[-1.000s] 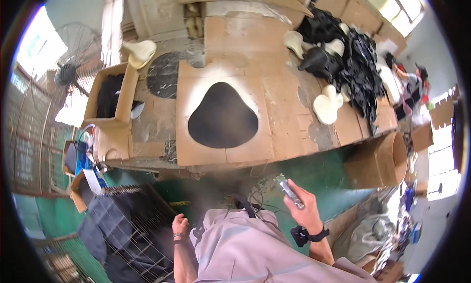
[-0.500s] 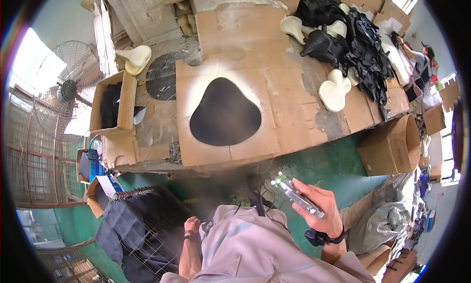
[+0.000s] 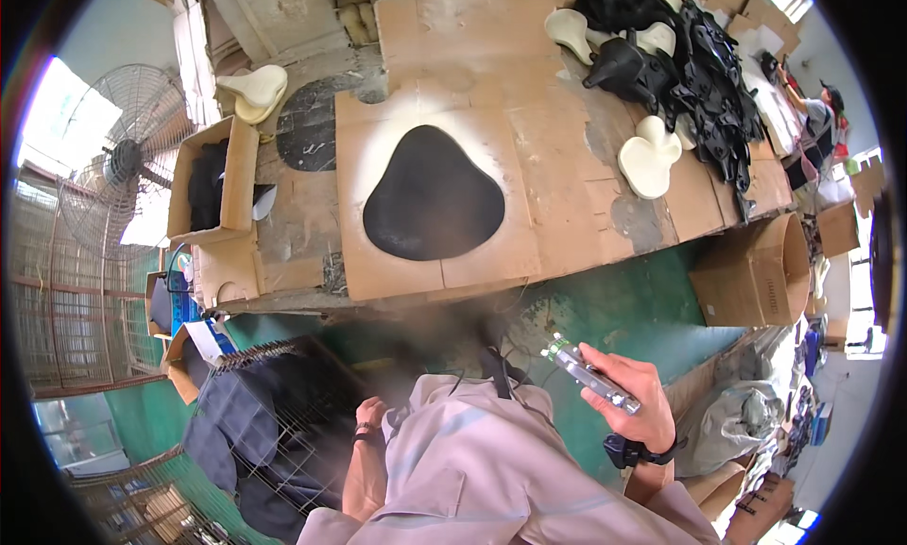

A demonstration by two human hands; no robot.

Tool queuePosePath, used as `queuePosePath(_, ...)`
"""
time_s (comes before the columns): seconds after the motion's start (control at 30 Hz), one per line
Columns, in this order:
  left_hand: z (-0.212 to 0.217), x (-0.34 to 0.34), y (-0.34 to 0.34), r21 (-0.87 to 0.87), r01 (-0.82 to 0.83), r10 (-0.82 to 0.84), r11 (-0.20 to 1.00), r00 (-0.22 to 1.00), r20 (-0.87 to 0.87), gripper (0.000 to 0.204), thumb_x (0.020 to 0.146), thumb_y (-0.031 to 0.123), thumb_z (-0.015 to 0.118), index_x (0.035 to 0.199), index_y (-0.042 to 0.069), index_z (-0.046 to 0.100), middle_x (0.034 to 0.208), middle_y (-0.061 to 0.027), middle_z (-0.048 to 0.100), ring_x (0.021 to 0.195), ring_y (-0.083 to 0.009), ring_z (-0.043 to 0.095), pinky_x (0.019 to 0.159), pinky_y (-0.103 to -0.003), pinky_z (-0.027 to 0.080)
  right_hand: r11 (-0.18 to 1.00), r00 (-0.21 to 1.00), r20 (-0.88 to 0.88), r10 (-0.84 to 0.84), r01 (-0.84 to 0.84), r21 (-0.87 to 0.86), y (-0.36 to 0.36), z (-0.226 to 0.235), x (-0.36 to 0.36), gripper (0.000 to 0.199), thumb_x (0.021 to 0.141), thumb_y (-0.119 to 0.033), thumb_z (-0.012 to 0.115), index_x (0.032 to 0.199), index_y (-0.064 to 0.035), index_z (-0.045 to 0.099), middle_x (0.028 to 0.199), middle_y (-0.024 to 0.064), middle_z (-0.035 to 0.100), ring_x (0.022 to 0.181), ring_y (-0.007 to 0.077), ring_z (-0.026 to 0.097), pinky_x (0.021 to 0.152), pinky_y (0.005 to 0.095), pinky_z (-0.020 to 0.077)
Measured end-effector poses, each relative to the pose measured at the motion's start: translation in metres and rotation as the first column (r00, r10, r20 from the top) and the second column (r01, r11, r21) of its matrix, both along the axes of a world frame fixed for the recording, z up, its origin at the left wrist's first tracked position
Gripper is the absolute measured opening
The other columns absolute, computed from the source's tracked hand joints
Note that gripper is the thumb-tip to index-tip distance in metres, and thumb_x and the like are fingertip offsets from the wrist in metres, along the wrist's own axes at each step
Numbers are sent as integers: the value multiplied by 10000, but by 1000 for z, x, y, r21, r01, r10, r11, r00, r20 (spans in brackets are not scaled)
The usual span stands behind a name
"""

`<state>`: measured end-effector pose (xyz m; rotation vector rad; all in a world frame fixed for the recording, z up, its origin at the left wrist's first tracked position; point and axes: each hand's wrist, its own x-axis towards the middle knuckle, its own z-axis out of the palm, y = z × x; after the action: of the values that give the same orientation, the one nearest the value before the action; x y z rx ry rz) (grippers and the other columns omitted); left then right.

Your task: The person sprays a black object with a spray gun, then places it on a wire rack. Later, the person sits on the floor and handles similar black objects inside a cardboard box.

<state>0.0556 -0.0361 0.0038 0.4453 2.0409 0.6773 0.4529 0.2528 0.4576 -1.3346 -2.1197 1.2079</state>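
Note:
My right hand [image 3: 635, 401] is closed around a grey metal spray gun [image 3: 593, 379] with a green and white front end, held off the front edge of the table. My left hand [image 3: 371, 413] hangs low beside my apron, its fingers curled in with nothing visible in them. In front of me a black rounded-triangle piece [image 3: 430, 200], shaped like a saddle cover, lies flat on a cardboard sheet [image 3: 510, 252]. A pale sprayed halo surrounds its upper edges. Faint mist blurs the piece's lower part and the table edge below.
Cream foam saddles [image 3: 650, 158] and a heap of black saddle covers [image 3: 713, 101] lie at the right. More foam saddles [image 3: 257, 90] sit beside an open box [image 3: 241, 181] on the left. A wire cage [image 3: 283, 441], floor carton [image 3: 751, 271], fan [image 3: 123, 158] and a person [image 3: 820, 120] surround the table.
My right hand with the spray gun has shifted right and slightly down. My left hand has risen a little in the picture. The table appears slightly higher; the black piece lies in place.

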Motion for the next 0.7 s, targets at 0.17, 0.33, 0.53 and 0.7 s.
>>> queuePosePath(0.17, 3, 1, 9, 120, 139, -133, 983, 989, -58, 190, 852, 134, 624, 699, 52, 548, 711, -56, 597, 640, -180, 602, 584, -319, 497, 982, 983, -8, -184, 183, -35, -8, -7, 21, 551, 775, 16, 742, 1305, 20, 595, 985, 191, 696, 790, 276, 680, 719, 301, 516)
queuePosePath(0.33, -11, -21, 24, -21, -338, 308, 941, 826, 472, 24, 882, 31, 582, 886, 30, 559, 749, -78, 595, 639, -193, 617, 532, -321, 505, 934, 934, -14, -357, 357, -21, -11, -12, 26, 476, 808, -20, 726, 1271, 26, 624, 958, 164, 714, 753, 213, 664, 712, 290, 513)
queuePosePath(0.53, 5, -20, 55, -140, -343, 370, 929, 844, 388, 365, 889, 67, 629, 1245, 6, 574, 903, -107, 658, 694, -191, 653, 532, -318, 529, 918, 923, -79, -375, 382, 104, 3, -24, 8, 461, 818, -15, 720, 1267, 32, 626, 930, 160, 717, 726, 207, 659, 686, 293, 511)
queuePosePath(0.7, 4, -18, 56, -146, -331, 362, 932, 856, 370, 397, 884, 64, 634, 1272, 5, 571, 922, -101, 665, 699, -190, 656, 536, -317, 534, 922, 930, -152, -336, 358, 149, 25, -25, -20, 457, 822, -10, 718, 1267, 32, 625, 916, 161, 710, 705, 208, 647, 674, 294, 510)
